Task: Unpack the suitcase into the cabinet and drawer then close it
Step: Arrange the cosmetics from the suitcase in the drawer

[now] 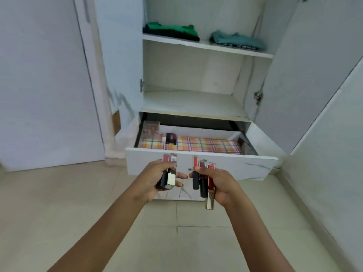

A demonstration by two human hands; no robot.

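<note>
The likeliest mishap is a dropped tube. The right hand (218, 183) pinches a bundle of 3 lip-gloss tubes (203, 181) between thumb and curled fingers. They sit staggered, and the silver-capped one hangs lowest, past the palm. They look like smooth, glossy cylinders, so a slackened grip could let one slide out onto the tiled floor (59, 203).

The left hand (157, 179) holds a pair of tubes (168, 176) under its thumb, with the lower fingers only partly curled. That light hold could fail the same way. Both hands hover in front of the drawer (235, 165), at its front panel and not over the cavity, so a slip now would land outside it. Releasing all 5 at once could send them rolling or knock the dark tubes (171, 138) at the left end of the liner.

The tubes have clear bodies showing pink, red and maroon, with caps of matte black or squared mirror silver. The drawer is white marble-look board, lined with flat plaid paper (206, 144). A clear packet (150, 130) sits in its back left corner.

The cabinet (196, 103) above has hard white shelves, and soft folded green clothes (172, 29) and teal clothes (235, 39) lie on the upper one. The suitcase is out of view.
</note>
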